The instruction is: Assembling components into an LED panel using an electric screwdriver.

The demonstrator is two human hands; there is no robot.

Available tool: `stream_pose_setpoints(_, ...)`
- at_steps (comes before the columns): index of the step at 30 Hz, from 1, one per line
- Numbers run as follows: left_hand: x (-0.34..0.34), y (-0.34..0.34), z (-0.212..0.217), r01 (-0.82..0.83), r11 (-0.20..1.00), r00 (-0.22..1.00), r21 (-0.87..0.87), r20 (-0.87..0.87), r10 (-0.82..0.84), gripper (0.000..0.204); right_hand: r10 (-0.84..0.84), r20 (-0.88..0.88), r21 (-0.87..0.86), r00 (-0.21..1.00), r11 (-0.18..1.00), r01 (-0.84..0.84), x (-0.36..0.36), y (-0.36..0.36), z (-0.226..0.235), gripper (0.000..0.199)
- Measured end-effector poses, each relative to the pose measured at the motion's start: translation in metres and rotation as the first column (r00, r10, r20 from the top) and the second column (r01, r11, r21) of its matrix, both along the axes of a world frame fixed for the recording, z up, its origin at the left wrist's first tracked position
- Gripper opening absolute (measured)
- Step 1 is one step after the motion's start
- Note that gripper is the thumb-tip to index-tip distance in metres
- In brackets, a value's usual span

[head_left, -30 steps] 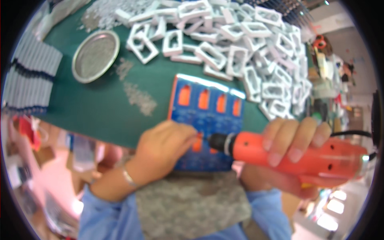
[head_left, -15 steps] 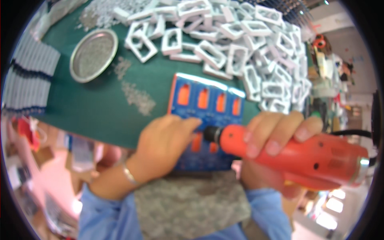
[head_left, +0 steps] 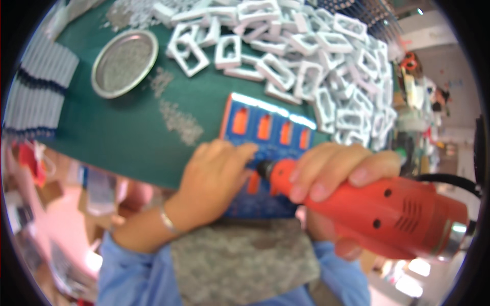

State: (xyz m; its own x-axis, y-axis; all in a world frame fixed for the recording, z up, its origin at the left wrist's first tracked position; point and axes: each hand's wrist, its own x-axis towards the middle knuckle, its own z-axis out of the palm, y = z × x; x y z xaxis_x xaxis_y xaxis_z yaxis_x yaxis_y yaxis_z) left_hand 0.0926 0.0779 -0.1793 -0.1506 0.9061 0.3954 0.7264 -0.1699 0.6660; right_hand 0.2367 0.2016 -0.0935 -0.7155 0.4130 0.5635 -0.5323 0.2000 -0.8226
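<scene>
My right hand (head_left: pixel 342 171) is wrapped round a red electric screwdriver (head_left: pixel 403 219), held slanting. Its black nose points left and down at a blue panel (head_left: pixel 258 206) with orange-backed rectangular openings. The panel lies near the table's front edge. My left hand (head_left: pixel 214 178) rests over the panel's left part, fingers bunched beside the screwdriver's nose. Whatever those fingertips pinch is too small and blurred to make out. The screwdriver's tip and the spot under it are hidden by the fingers.
White rectangular frames (head_left: pixel 306 76) are heaped at the back right of the green table (head_left: pixel 122 137). A round metal dish (head_left: pixel 125 64) of small parts stands at the left, loose small pieces (head_left: pixel 178 120) beside it. Stacked white-and-blue parts (head_left: pixel 41 97) line the far left edge.
The screwdriver has swung, its rear end lower and its nose slightly left, with my right hand following. My left hand stays at the panel. The whole view has shifted slightly.
</scene>
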Motion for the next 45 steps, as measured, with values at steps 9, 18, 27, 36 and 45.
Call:
stream_pose_setpoints(9,0.0,0.001,0.001,-0.012,0.999,1.0,-0.045,0.026,0.013,0.057,0.191,0.014,-0.166,0.981,0.968,-0.186,-0.01,0.011,-0.001,0.072)
stream_pose_setpoints(18,0.004,0.001,0.004,-0.069,0.992,0.997,-0.104,0.012,0.07,0.057,0.478,-0.098,-0.087,0.873,0.869,-0.486,-0.025,0.043,-0.016,0.071)
stream_pose_setpoints(27,-0.028,0.002,0.007,-0.134,0.991,0.991,-0.019,-0.004,0.134,0.03,0.294,-0.195,-0.03,0.936,0.952,-0.305,0.009,0.043,0.01,0.064)
stream_pose_setpoints(36,-0.065,-0.002,0.022,-0.296,0.94,0.841,-0.169,-0.513,0.172,0.013,0.249,-0.088,-0.045,0.964,0.966,-0.254,0.036,0.039,0.001,0.067)
stream_pose_setpoints(45,-0.061,-0.003,0.026,-0.26,0.966,0.908,-0.005,-0.343,0.242,0.008,-0.021,-0.157,-0.108,0.987,0.994,0.004,0.043,0.021,-0.001,0.063)
